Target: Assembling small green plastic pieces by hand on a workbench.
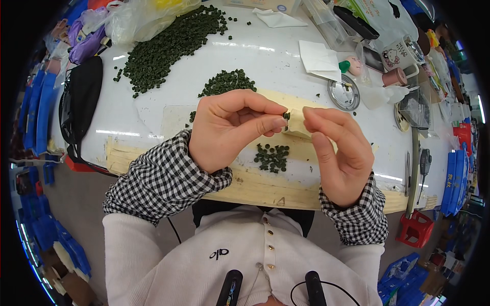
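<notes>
1. A small dark green piece [287,116] is pinched between the thumb and index finger of the left hand [222,127], just at the left of the pale yellow block [298,122], which is taken as the landmark.
2. The right hand [344,163] is held at the right of the block, with its thumb and index fingertip parted; whether the block is touched by them cannot be told. The two hands are kept apart from each other.
3. Both wrists are covered by black-and-white checked oversleeves [161,173].
4. A small cluster of dark green pieces [272,158] is spread just in front of the block, on the wearer's side.
5. Beyond the block and to its left, a medium heap of such pieces [229,81] is partly hidden by the left hand; farther off in that direction, a large heap [168,58] is piled beside a clear plastic bag [140,23].
6. Beyond the block and to its right, a round metal tin [343,93] and a white paper napkin [319,57] are laid on the white table [275,51].
7. Farther right of the block, a pink spool [394,77] and a decorated mug [401,53] are seen.
8. Well left of the block, a black cloth item [84,102] is placed by the table's edge.
</notes>
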`<state>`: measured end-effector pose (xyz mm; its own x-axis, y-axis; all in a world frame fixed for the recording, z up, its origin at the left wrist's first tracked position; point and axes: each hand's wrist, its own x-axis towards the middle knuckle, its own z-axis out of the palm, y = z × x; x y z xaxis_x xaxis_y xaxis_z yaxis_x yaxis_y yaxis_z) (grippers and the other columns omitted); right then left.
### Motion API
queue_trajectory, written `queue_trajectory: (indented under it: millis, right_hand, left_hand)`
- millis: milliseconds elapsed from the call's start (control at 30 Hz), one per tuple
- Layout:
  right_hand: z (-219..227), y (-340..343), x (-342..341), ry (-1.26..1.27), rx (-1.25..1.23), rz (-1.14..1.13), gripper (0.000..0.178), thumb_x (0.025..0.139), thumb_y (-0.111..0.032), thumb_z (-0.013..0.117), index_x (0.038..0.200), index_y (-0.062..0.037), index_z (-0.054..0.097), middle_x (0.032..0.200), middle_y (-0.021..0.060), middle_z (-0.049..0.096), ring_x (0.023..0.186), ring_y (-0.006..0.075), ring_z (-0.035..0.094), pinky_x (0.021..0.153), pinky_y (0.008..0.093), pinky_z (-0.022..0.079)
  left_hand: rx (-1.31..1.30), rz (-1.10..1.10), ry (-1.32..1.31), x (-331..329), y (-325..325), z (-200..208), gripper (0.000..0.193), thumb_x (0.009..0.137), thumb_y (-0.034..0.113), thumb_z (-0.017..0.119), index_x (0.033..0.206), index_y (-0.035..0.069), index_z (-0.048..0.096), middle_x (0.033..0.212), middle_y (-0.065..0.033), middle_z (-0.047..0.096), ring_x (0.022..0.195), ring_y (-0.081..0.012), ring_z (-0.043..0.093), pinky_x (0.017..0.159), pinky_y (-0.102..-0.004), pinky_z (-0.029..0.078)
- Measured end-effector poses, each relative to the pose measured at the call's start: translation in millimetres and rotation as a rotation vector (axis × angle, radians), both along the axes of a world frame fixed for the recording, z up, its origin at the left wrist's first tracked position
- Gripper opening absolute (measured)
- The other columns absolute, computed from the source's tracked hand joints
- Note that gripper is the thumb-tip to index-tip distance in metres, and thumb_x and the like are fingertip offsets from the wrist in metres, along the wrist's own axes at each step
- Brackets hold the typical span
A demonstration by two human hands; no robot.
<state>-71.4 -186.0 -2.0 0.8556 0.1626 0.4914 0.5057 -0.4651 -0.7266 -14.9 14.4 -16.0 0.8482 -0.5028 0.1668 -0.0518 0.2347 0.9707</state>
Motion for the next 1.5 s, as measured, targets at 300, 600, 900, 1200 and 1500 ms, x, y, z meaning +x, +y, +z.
queue_trajectory:
  millis: [300,600,900,1200,1500]
  right_hand:
    - [1,-23,15,-0.009,-0.303,-0.255,0.011,0.076,-0.004,0.070,0.086,-0.0007,0.066,0.070,0.0069,0.057,0.064,0.0202,0.054,0.058,0.0296,0.042]
    - [-1,-23,13,0.011,-0.269,-0.223,0.008,0.075,-0.003,0.071,0.080,-0.0014,0.065,0.069,0.0075,0.058,0.062,0.0190,0.053,0.057,0.0281,0.042]
    - [-1,-13,-5,-0.005,0.161,0.008,0.009,0.093,-0.004,0.052,0.098,0.0032,0.054,0.089,0.0114,0.062,0.083,0.0168,0.062,0.075,0.0260,0.049]
    - [-9,-8,-3,0.029,0.174,0.080,0.006,0.093,0.000,0.049,0.098,0.0030,0.051,0.092,0.0123,0.062,0.084,0.0188,0.067,0.072,0.0260,0.053]
    - [-9,-8,-3,0.024,0.163,0.074,0.007,0.093,0.000,0.050,0.099,0.0028,0.051,0.091,0.0126,0.062,0.083,0.0193,0.067,0.072,0.0267,0.053]
  left_hand:
    - [0.046,-0.003,0.011,-1,-2,-1,0.013,0.084,-0.005,0.062,0.097,-0.005,0.063,0.088,-0.0106,0.063,0.078,-0.0140,0.063,0.069,-0.0239,0.052]
    - [0.061,-0.033,0.034,-2,-2,-3,0.015,0.083,-0.006,0.064,0.098,-0.005,0.064,0.088,-0.0098,0.062,0.079,-0.0133,0.063,0.070,-0.0233,0.052]
    - [0.142,-0.114,0.034,-7,-7,-5,0.017,0.081,-0.007,0.065,0.098,-0.004,0.065,0.090,-0.0091,0.062,0.081,-0.0121,0.062,0.071,-0.0222,0.051]
    - [0.169,-0.132,-0.027,-7,-5,-6,0.017,0.080,-0.006,0.066,0.097,-0.003,0.066,0.089,-0.0086,0.062,0.079,-0.0109,0.060,0.070,-0.0218,0.049]
    - [0.171,-0.136,-0.028,-7,-5,-7,0.017,0.081,-0.006,0.066,0.097,-0.004,0.065,0.090,-0.0091,0.063,0.080,-0.0115,0.061,0.072,-0.0221,0.050]
